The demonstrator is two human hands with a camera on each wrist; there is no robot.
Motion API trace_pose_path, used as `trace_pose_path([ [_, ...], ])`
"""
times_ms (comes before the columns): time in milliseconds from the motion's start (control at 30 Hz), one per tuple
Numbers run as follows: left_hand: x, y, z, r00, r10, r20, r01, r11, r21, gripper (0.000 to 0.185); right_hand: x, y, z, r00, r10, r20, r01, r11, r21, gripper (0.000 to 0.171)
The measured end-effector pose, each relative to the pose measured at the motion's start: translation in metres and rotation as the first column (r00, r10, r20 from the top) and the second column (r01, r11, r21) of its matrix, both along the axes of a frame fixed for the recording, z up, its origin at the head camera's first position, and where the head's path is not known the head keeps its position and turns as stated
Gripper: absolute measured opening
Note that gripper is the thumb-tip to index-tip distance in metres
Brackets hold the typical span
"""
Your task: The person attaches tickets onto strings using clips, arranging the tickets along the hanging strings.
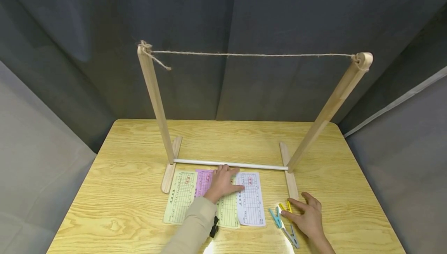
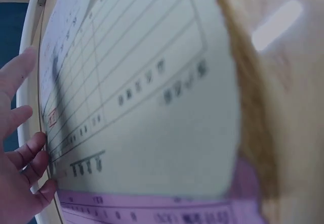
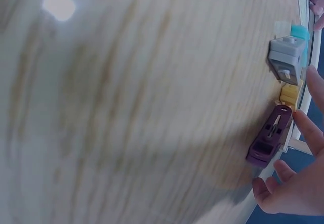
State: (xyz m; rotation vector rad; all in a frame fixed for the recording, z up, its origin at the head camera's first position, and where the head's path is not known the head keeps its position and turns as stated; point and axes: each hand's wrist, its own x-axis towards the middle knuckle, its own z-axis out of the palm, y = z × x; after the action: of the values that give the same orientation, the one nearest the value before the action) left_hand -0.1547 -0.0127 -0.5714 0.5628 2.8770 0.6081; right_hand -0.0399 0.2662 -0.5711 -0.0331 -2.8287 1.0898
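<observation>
While the left hand (image 1: 223,182) presses paper cards (image 1: 249,197), the right hand (image 1: 309,217) seemingly touches clothespins (image 1: 277,217).

Wooden table (image 1: 122,207): drying rack (image 1: 167,176), paper forms (image 1: 179,197), clothespins (image 1: 276,217)

Printed cards (image 1: 223,199) in green, pink, white, flat and overlapping, coloured clothespins (image 1: 284,219) lying just right

A wooden frame (image 1: 160,102) is standing on the bench (image 1: 122,207), with a string (image 1: 251,55) running between its two post tops. Just in front of the frame's bottom rod (image 1: 230,165), paper cards (image 1: 249,197) are lying side by side, the left hand (image 1: 223,182) resting on them. Right of the cards, in front of the frame's right foot, clothespins (image 1: 277,217) are lying beside the right hand (image 1: 309,217).
</observation>
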Motion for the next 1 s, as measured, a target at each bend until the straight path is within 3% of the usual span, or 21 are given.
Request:
trace_pose_path([
  [400, 0.0008, 0.0051, -0.0023, 0.999, 0.024, -0.031, -0.025, 0.999, -0.036, 0.072, -0.0005, -0.0048, 0.0068, 0.998, 0.024, 0.055, -0.027, 0.999, 0.048, 0.055],
  [767, 0.0013, 0.0078, -0.0041, 0.998, 0.044, -0.037, -0.045, 0.999, -0.025, 0.062, -0.0016, -0.0075, 0.0048, 1.0, 0.021, -0.023, -0.019, 0.998, 0.065, 0.044],
  [1000, 0.0003, 0.0102, -0.0032, 0.997, 0.032, -0.072, -0.03, 0.999, 0.038, 0.047, -0.0017, -0.0095, 0.0, 0.995, 0.018, -0.094, -0.015, 0.999, 0.036, 0.039],
])
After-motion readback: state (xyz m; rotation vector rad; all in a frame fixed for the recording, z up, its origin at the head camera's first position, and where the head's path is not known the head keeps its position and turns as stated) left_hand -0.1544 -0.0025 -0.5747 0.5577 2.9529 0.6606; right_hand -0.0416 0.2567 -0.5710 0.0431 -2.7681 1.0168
